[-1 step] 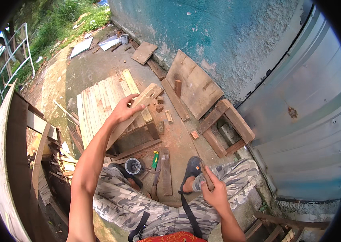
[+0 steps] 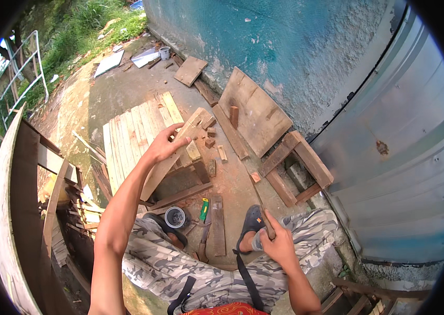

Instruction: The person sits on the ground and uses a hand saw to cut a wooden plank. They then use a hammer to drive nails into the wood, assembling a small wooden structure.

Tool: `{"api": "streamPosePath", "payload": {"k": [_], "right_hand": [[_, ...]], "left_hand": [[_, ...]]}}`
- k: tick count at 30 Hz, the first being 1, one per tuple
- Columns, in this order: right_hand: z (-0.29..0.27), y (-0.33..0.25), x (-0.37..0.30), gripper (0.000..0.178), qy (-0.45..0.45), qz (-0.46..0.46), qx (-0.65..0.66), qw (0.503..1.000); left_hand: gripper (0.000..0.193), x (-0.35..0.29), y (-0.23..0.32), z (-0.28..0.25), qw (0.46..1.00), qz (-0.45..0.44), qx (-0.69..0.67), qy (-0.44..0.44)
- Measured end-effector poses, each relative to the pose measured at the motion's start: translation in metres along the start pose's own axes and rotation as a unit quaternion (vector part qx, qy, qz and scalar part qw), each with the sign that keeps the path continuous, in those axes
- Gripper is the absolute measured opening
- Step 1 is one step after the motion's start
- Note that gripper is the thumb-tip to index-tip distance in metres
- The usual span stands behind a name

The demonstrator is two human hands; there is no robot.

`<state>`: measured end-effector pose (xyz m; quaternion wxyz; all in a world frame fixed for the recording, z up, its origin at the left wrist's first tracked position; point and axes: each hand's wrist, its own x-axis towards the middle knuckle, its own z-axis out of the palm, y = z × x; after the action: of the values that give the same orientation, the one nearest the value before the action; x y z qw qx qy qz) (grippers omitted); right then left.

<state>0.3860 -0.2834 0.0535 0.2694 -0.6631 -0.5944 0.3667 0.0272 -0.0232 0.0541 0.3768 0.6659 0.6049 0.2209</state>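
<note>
My left hand (image 2: 166, 145) is closed over a long plank (image 2: 165, 167), thumb on one side and fingers on the other. The plank lies slanted across a low slatted wooden bench (image 2: 127, 126). In my right hand (image 2: 278, 242), near my right knee, is the wooden handle of a handsaw (image 2: 269, 227). Its thin blade points away from me and shows nearly edge-on, apart from the plank. Small cut blocks (image 2: 210, 142) lie beside the plank's far end. Between my feet are a hammer (image 2: 203, 242), a green-handled tool (image 2: 204, 209) and a dark board (image 2: 217, 226).
A small bucket (image 2: 175, 217) stands by my left foot. At right, a wooden frame (image 2: 306, 163) and a broad panel (image 2: 253, 113) lean near the blue wall (image 2: 285, 47). Scrap wood (image 2: 82, 210) and a large upright board (image 2: 1, 210) are on the left.
My right hand has moved slightly forward with the handsaw. My left hand stays on the plank, and the whole view has shifted a little.
</note>
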Motion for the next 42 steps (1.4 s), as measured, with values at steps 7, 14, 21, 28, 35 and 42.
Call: {"api": "streamPosePath", "payload": {"k": [7, 14, 21, 28, 35, 42], "right_hand": [[0.068, 0.030, 0.137, 0.057, -0.104, -0.066, -0.216, 0.969], [0.158, 0.106, 0.162, 0.062, -0.141, -0.096, -0.383, 0.908], [0.193, 0.158, 0.152, 0.082, -0.298, 0.000, -0.374, 0.878], [0.230, 0.161, 0.165, 0.085, -0.428, 0.090, -0.340, 0.833], [0.253, 0.144, 0.176, 0.062, -0.382, 0.124, -0.300, 0.865], [0.225, -0.010, 0.207, 0.024, -0.124, -0.028, 0.144, 0.981]], "left_hand": [[0.074, -0.051, 0.049, 0.008, 0.991, 0.064, -0.088, 0.079], [0.065, -0.106, 0.077, 0.015, 0.980, 0.056, -0.124, 0.145], [0.063, -0.143, 0.091, 0.010, 0.975, 0.000, -0.126, 0.184], [0.058, -0.167, 0.090, 0.015, 0.957, -0.051, -0.157, 0.237], [0.059, -0.193, 0.090, 0.020, 0.954, -0.087, -0.110, 0.264], [0.055, -0.207, 0.092, 0.021, 0.950, -0.090, -0.112, 0.277]]}}
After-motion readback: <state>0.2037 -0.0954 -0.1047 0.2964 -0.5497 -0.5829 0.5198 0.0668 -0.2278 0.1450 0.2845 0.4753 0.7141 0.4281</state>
